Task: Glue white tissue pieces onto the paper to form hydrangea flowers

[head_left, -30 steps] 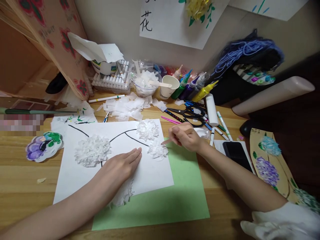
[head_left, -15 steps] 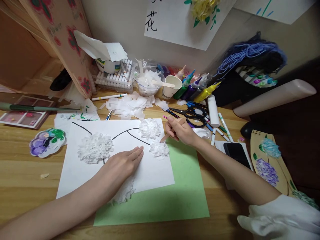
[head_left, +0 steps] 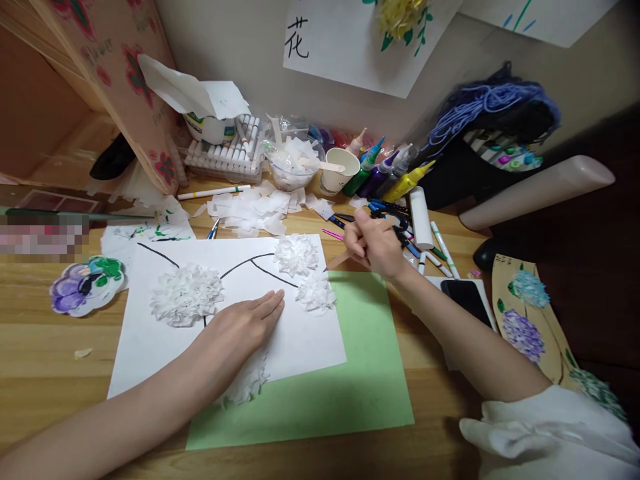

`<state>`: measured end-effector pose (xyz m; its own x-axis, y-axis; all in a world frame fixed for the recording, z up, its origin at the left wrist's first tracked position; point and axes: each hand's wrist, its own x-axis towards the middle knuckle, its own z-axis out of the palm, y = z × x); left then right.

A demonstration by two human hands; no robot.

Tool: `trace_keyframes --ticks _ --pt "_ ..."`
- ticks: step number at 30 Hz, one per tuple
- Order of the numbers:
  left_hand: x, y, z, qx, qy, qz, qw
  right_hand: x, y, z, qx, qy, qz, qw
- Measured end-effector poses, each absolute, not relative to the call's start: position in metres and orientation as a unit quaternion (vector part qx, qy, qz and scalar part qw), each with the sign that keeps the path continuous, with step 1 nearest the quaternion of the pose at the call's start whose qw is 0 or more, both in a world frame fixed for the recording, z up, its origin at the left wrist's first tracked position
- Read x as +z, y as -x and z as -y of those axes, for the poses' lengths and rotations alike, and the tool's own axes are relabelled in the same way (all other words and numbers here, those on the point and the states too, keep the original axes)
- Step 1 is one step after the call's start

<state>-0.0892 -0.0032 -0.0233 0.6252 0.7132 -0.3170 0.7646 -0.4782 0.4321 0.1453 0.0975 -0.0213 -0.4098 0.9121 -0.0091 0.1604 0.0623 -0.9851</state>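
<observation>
White paper sheet, rectangular, with thin black drawn branches (head_left: 307, 337), lies partly over a plain pale-green paper sheet (head_left: 370, 360) on a wood-grain desk (head_left: 40, 373). Left hand (head_left: 247, 323): palm down on the white sheet, fingers extended and together. Right hand (head_left: 373, 243): closed around a slim brown wooden stick (head_left: 341, 260), its dark tip just beside the small ruffled white-tissue flower (head_left: 316, 293) at the sheet's right edge; contact cannot be told. Similar tissue bloom (head_left: 296, 255) directly above; large white tissue pompom (head_left: 186, 295) at left. Loose white tissue pieces (head_left: 255, 210) heaped behind the sheet.
</observation>
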Motion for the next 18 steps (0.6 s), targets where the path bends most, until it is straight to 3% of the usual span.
trace_keyframes --ticks 18 --pt "-0.025 0.087 0.002 -0.081 -0.858 -0.435 0.259 -0.030 -0.140 -0.082 0.499 0.412 0.722 0.244"
